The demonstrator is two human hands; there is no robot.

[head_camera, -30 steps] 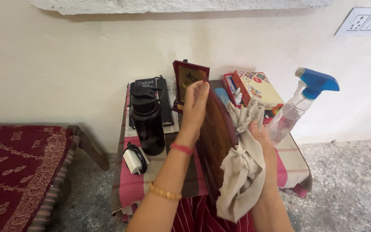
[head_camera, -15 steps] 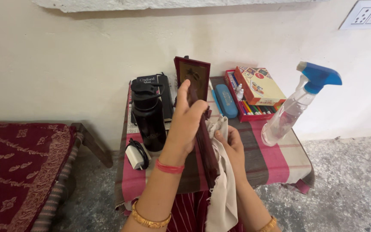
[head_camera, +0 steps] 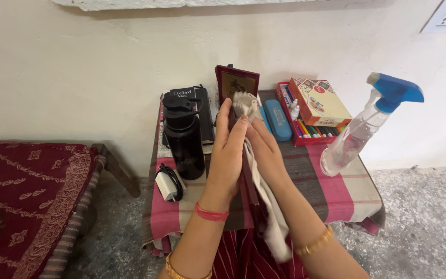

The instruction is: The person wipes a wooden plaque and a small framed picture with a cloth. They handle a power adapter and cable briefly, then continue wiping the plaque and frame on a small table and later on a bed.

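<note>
Left hand: flat against the near face of a dark, thin panel held on edge above the desk; fingers extended upward, palm pressed on, bracing the panel so it stays upright and does not swing under pressure from the other side.

Right hand: closed on a pale cloth, pressing it against the opposite face of the panel. Cloth bunched at the fingertips near the panel's top edge, remainder hanging loose below the wrist. Opposed palms form a clamp: one side supports, the other rubs.

Panel location: between both hands, in front of the body, over the near edge of the desk; lower end hidden behind the cloth and forearms.

Surroundings:
- Spray bottle with blue trigger head, standing at the right side of the desk, near the right hand.
- Small framed picture leaning upright against the wall, just behind the fingertips.
- Black flask standing left of the hands, in front of dark books.
- White charger with coiled cable near the desk's left edge.
- Blue case and open box of coloured pens at the back right.
- Bed with red patterned cover to the left, apart from the desk.
</note>
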